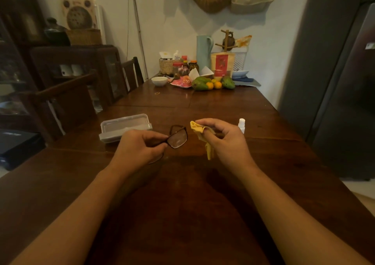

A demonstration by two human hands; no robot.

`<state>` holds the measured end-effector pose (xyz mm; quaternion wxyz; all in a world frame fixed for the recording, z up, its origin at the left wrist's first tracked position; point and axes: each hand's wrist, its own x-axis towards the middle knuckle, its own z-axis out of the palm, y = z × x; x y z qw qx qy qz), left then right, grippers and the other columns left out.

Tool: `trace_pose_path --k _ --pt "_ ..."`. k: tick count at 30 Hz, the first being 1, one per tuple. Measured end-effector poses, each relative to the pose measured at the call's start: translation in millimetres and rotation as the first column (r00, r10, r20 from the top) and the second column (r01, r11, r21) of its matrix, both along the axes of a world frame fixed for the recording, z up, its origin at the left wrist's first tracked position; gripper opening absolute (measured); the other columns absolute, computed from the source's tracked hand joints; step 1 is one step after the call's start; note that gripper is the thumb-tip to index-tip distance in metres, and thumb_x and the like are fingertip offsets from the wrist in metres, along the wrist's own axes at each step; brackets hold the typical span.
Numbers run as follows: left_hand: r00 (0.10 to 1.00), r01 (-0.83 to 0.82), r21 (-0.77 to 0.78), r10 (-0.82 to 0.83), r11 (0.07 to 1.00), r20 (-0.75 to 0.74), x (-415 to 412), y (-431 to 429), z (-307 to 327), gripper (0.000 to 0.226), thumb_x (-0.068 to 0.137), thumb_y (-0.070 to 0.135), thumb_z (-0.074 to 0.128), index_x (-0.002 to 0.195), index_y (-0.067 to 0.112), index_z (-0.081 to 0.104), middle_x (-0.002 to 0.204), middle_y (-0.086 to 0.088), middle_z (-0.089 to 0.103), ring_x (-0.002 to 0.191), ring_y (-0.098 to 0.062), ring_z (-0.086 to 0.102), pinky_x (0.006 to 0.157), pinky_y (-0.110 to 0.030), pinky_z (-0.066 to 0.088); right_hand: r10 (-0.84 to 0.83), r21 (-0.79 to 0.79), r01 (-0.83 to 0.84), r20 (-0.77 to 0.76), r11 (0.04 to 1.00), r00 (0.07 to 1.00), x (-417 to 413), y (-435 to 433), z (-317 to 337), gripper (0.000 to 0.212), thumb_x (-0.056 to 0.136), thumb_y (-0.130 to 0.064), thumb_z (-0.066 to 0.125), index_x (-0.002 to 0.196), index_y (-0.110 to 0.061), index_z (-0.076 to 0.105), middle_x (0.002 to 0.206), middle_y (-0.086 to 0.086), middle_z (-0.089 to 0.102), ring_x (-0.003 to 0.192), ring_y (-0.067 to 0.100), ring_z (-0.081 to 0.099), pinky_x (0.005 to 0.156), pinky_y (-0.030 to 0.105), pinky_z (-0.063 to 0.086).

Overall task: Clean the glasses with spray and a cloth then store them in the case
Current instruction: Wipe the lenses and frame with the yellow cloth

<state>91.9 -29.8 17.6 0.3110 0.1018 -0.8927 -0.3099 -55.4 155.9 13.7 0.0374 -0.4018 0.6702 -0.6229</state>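
Observation:
My left hand [140, 146] pinches the dark-framed glasses [178, 138] by one side, holding them above the wooden table [182, 193] with one lens showing to the right of my fingers. My right hand [225, 138] grips a yellow cloth [197, 129], bunched at my fingertips with a tail hanging down; the cloth sits just right of the lens, a small gap apart. A clear plastic glasses case [123, 126] lies with its lid down behind my left hand. The small white spray bottle [241, 124] stands upright behind my right hand, partly hidden by it.
The table's far end holds a white bowl [159, 81], green and orange fruit [211, 83], jars, a basket and a tall pale jug [204, 51]. Dark chairs [69, 102] line the left side. A grey refrigerator [341, 82] stands at the right.

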Motion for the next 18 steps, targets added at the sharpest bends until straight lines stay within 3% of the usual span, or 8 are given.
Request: trace_pose_path --k 4,7,11,14,18 --pt "0.996 -0.049 0.232 0.066 0.972 -0.067 -3.1 4.7 3.9 0.021 0.076 0.012 0.081 0.088 0.029 0.078 0.074 0.018 0.076 0.073 -0.002 0.072 0.058 -0.012 0.051 -0.074 -0.024 0.071 -0.229 0.997 0.971 4.4 -5.3 -4.6 0.032 0.094 -0.015 0.064 0.110 -0.042 0.068 0.110 -0.030 0.064 0.112 -0.003 0.057 0.091 0.022 0.051" --pt "0.997 -0.046 0.340 0.067 0.939 -0.050 -5.7 10.4 3.3 0.018 0.076 0.009 0.080 0.089 0.021 0.080 0.074 0.008 0.077 0.073 -0.008 0.073 0.062 -0.017 0.055 -0.124 0.003 0.141 -0.455 0.990 0.882 9.0 -9.6 -10.4 0.032 0.093 -0.014 0.064 0.117 -0.034 0.069 0.114 -0.029 0.061 0.115 -0.003 0.050 0.089 0.013 0.043" --pt "0.995 0.059 0.429 -0.019 0.901 -0.098 -6.5 14.6 4.6 0.015 0.077 0.002 0.077 0.085 0.014 0.080 0.070 -0.005 0.077 0.068 -0.014 0.073 0.064 -0.018 0.054 -0.098 0.068 0.170 -0.588 0.983 0.803 13.8 -14.5 -17.4 0.035 0.093 -0.010 0.064 0.126 -0.020 0.067 0.126 -0.006 0.065 0.116 0.011 0.049 0.091 0.027 0.046" --pt "0.990 0.092 0.459 -0.031 0.884 -0.139 -5.9 12.9 6.5 0.015 0.077 -0.002 0.075 0.082 0.011 0.080 0.068 -0.010 0.076 0.065 -0.014 0.072 0.064 -0.018 0.054 -0.069 0.083 0.161 -0.650 0.983 0.756 17.6 -16.6 -19.0 0.039 0.093 -0.011 0.063 0.131 -0.018 0.064 0.132 -0.004 0.062 0.118 0.016 0.049 0.092 0.036 0.048" --pt "0.990 0.015 0.503 0.056 0.864 -0.126 -5.7 7.2 5.8 0.014 0.073 0.005 0.078 0.078 0.018 0.081 0.073 -0.005 0.077 0.072 -0.016 0.074 0.065 -0.023 0.056 0.031 0.163 0.152 -0.773 0.975 0.634 21.2 -15.8 -21.1 0.040 0.093 -0.025 0.053 0.131 -0.024 0.062 0.133 -0.007 0.060 0.118 0.018 0.049 0.085 0.041 0.048"
